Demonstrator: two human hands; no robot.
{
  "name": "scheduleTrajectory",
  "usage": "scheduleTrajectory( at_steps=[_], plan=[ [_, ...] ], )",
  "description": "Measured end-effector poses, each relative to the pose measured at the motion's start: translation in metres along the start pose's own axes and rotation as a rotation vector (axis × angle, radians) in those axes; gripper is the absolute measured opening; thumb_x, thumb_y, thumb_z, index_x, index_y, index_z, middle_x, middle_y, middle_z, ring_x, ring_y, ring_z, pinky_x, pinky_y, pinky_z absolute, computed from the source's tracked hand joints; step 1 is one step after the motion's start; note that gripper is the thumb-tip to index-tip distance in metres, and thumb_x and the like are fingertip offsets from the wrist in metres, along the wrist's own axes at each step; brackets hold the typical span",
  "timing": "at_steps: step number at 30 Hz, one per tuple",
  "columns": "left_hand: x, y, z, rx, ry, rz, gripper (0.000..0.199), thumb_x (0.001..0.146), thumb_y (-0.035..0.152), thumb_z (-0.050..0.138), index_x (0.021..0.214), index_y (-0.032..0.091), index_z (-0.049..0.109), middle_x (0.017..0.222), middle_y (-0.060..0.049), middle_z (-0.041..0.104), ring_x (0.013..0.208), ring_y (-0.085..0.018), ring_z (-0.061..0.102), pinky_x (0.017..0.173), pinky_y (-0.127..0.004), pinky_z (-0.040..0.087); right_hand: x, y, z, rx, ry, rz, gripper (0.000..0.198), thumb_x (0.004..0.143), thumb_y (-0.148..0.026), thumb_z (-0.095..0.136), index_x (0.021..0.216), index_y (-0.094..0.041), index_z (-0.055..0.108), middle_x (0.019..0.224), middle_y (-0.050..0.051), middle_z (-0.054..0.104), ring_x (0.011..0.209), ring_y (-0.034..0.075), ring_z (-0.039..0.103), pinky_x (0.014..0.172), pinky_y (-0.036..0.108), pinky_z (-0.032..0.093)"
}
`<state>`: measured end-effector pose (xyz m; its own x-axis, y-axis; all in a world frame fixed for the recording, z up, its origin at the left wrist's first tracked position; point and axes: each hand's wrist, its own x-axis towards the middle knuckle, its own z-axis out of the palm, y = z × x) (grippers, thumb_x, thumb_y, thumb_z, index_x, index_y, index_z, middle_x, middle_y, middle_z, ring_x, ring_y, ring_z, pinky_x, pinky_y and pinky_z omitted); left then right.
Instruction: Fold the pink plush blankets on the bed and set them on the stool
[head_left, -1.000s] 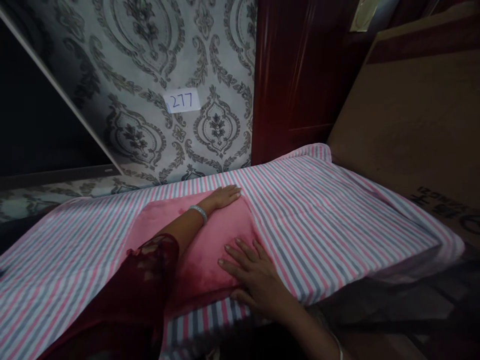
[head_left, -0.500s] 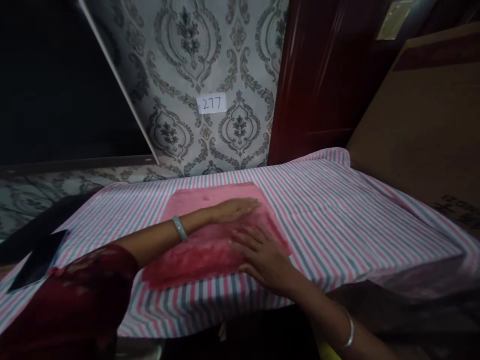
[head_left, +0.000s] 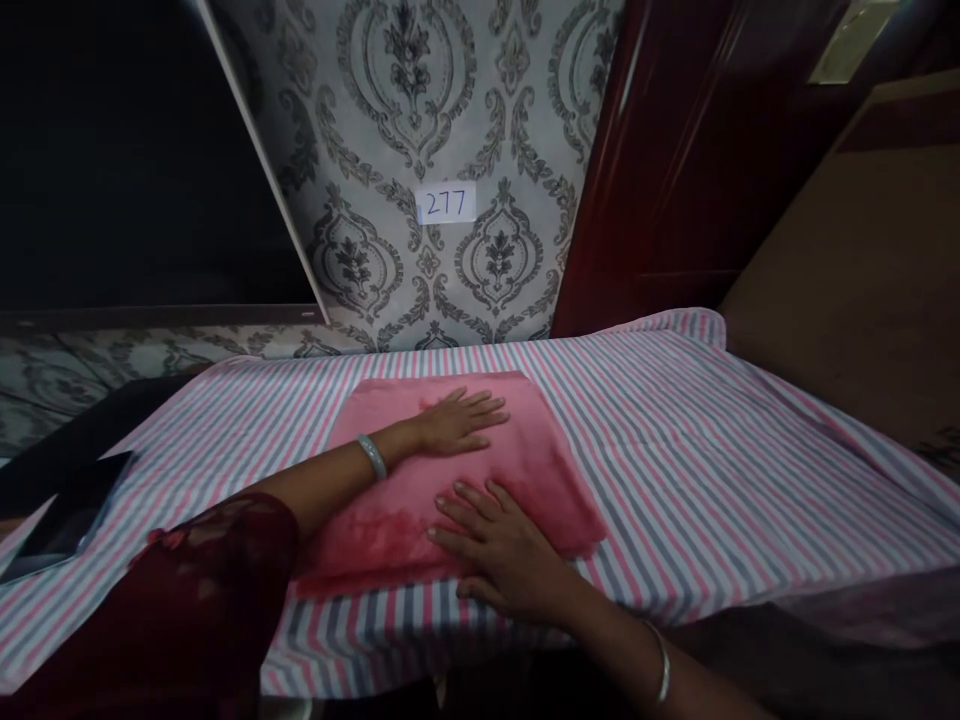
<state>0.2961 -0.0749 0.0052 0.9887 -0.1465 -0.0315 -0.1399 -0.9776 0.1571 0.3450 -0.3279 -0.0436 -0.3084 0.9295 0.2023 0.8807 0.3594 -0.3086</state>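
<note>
A pink plush cloth (head_left: 525,430), flat and roughly rectangular, lies on a striped tablecloth (head_left: 660,440). It looks folded, though its layers are hard to make out. Darker brushed patches show along its near side. My left hand (head_left: 459,422) rests palm down on the cloth's upper middle, fingers spread. Closer to me, my right hand (head_left: 499,548) lies flat on the near right part, its fingers also apart. Neither hand grips anything. Each wrist wears a bangle.
At the table's left edge lies a dark tablet or phone (head_left: 71,515). A large black screen (head_left: 142,160) stands at the back left. A cardboard box (head_left: 862,270) leans at the right. The patterned wall carries a paper label (head_left: 446,203) reading 277.
My hands have moved apart on the cloth and the left fingers have spread. The right hand has slid toward me. The darker streaks on the pile have shifted, and the view has turned slightly.
</note>
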Motion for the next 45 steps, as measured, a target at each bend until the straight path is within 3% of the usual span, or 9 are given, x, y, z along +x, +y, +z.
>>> scheduleTrajectory(
  at_steps=[4,8,13,16,23,28,34,41,45],
  plan=[
    [0.018,-0.039,-0.005,-0.049,-0.021,-0.140,0.068,0.101,0.065,0.032,0.161,0.033,0.029,0.171,-0.006,0.021,0.158,-0.032,0.014,0.124,-0.063,0.010,0.001,-0.001,-0.001,0.030,-0.023,0.020,0.067,0.100,-0.059,0.052,0.160,-0.039,0.033,0.170,0.000,0.025,0.159,0.023,0.007,0.127,0.055,0.003],
    [0.030,-0.072,-0.002,-0.159,-0.010,-0.226,0.070,0.100,0.066,0.030,0.160,0.029,0.035,0.168,-0.005,0.029,0.157,-0.026,0.023,0.127,-0.048,0.015,0.001,0.000,0.000,0.030,-0.039,0.013,0.068,0.099,-0.059,0.052,0.161,-0.039,0.031,0.171,0.000,0.022,0.159,0.024,0.007,0.127,0.056,0.006],
    [0.033,-0.089,0.007,-0.204,0.068,-0.317,0.069,0.101,0.064,0.022,0.156,0.027,0.043,0.164,-0.004,0.040,0.154,-0.020,0.031,0.128,-0.038,0.016,0.000,0.002,0.000,0.031,-0.028,0.000,0.069,0.100,-0.062,0.048,0.161,-0.038,0.029,0.171,0.000,0.023,0.159,0.025,0.008,0.127,0.058,0.007],
    [0.033,-0.083,0.005,-0.160,0.064,-0.339,0.067,0.103,0.059,0.020,0.156,0.025,0.043,0.164,-0.005,0.039,0.154,-0.020,0.031,0.127,-0.038,0.018,0.001,0.002,0.001,0.016,-0.019,0.010,0.071,0.098,-0.061,0.052,0.161,-0.039,0.029,0.171,0.000,0.023,0.159,0.025,0.010,0.127,0.058,0.009],
    [0.035,-0.046,-0.032,0.053,-0.010,-0.424,0.058,0.102,0.055,0.037,0.154,0.031,0.045,0.165,-0.006,0.038,0.156,-0.034,0.024,0.125,-0.061,0.009,0.000,0.001,0.002,-0.071,0.002,0.009,0.067,0.100,-0.058,0.051,0.160,-0.036,0.033,0.169,0.003,0.027,0.158,0.026,0.015,0.126,0.057,0.014],
    [-0.008,0.011,-0.039,-0.266,0.105,-0.220,0.069,0.105,0.057,0.019,0.153,0.017,0.047,0.162,-0.010,0.042,0.150,-0.025,0.037,0.126,-0.042,0.023,0.004,-0.010,-0.016,-0.079,0.016,0.008,0.064,0.101,-0.058,0.049,0.158,-0.029,0.040,0.166,0.008,0.035,0.155,0.029,0.025,0.123,0.058,0.023],
    [-0.084,0.091,-0.026,-0.410,-0.025,0.136,0.073,0.103,0.064,0.018,0.153,0.021,0.049,0.158,-0.008,0.048,0.151,-0.026,0.037,0.126,-0.041,0.024,0.049,-0.038,-0.027,-0.014,-0.004,-0.046,0.047,0.103,-0.046,0.051,0.143,-0.024,0.061,0.147,0.009,0.060,0.141,0.027,0.049,0.118,0.046,0.038],
    [-0.112,0.048,0.000,-0.182,0.004,-0.016,0.056,0.104,0.055,0.037,0.155,0.036,0.042,0.167,-0.004,0.031,0.158,-0.026,0.019,0.127,-0.058,0.000,0.082,-0.034,0.000,0.021,-0.109,-0.169,0.059,0.104,-0.053,0.048,0.159,-0.034,0.038,0.157,0.003,0.051,0.147,0.024,0.039,0.123,0.046,0.027],
    [-0.109,0.012,0.007,-0.110,0.053,-0.022,0.056,0.104,0.054,0.039,0.158,0.039,0.036,0.169,-0.003,0.027,0.158,-0.026,0.016,0.126,-0.058,0.000,0.078,-0.029,0.004,-0.020,-0.127,-0.218,0.061,0.106,-0.055,0.040,0.161,-0.031,0.032,0.168,0.005,0.032,0.156,0.020,0.023,0.128,0.047,0.015]
  ],
)
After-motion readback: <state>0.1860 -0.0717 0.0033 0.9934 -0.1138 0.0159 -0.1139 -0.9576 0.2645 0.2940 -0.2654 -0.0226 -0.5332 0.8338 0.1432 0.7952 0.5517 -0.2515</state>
